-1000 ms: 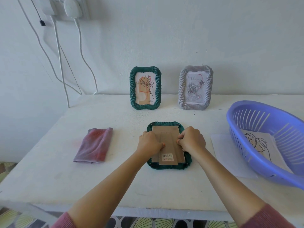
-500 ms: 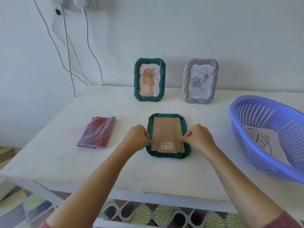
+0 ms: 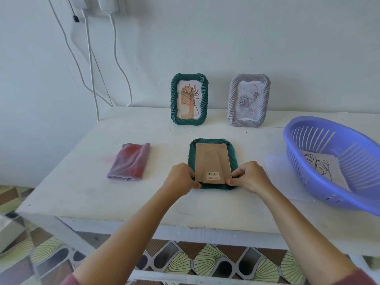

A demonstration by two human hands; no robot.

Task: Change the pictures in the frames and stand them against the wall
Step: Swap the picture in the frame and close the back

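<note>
A folded pink-and-mauve cloth [image 3: 129,161] lies near the left edge of the white table [image 3: 82,192]. At the middle of the front edge, a green rope-textured picture frame [image 3: 233,155] rests face down. The left hand [image 3: 181,178] and right hand [image 3: 249,176] each pinch a lower corner of its brown cardboard backing [image 3: 211,159], which bears a barcode sticker [image 3: 213,175] too blurred to read. Along the back edge, a matching green frame [image 3: 174,99] and a grey ribbed frame [image 3: 233,99] stand against the wall. At the right edge, a slotted blue plastic basket [image 3: 298,153] holds a line-drawing print [image 3: 320,167].
</note>
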